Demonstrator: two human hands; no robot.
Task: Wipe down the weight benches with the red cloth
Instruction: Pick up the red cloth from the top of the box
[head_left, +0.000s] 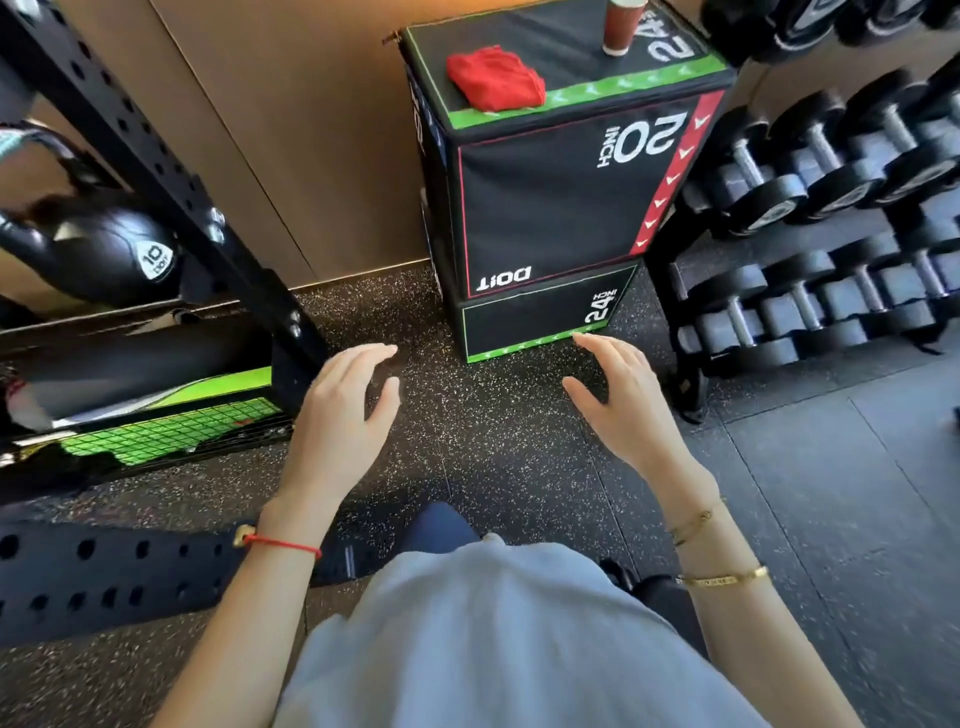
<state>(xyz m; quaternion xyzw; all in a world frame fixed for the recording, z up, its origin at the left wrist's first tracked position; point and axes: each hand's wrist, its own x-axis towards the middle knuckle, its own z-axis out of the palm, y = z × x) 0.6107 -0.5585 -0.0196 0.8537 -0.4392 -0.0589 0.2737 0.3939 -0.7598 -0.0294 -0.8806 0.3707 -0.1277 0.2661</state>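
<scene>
1. Atop the upper plyo box (561, 197), near its green front edge, the red cloth (494, 79) lies bunched and untouched. A paper cup (621, 27) stands further back on the same top, well apart from the cloth.

2. Left hand (345, 410): held out low over the speckled floor (483, 457), fingers loosely spread, holding nothing. A red string bracelet sits at the wrist.

3. Right hand (623, 400): likewise out in front, fingers relaxed and a little spread, holding nothing. Its fingertips appear against the foot of the lower box (524, 325); contact cannot be confirmed. Gold bracelets sit on the wrist.

4. Both hands are well short of the cloth, which sits higher and further forward.

5. Surroundings: dumbbell rack (831, 218) to the right, black perforated rack upright (171, 176) and a black ball marked 10 (104, 249) to the left.

6. No weight bench can be identified with certainty in view.

7. Progress, as judged: the task looks unstarted. Cloth not yet picked up, no wiping evident. Remaining: take the cloth, reach the benches, wipe each.
</scene>
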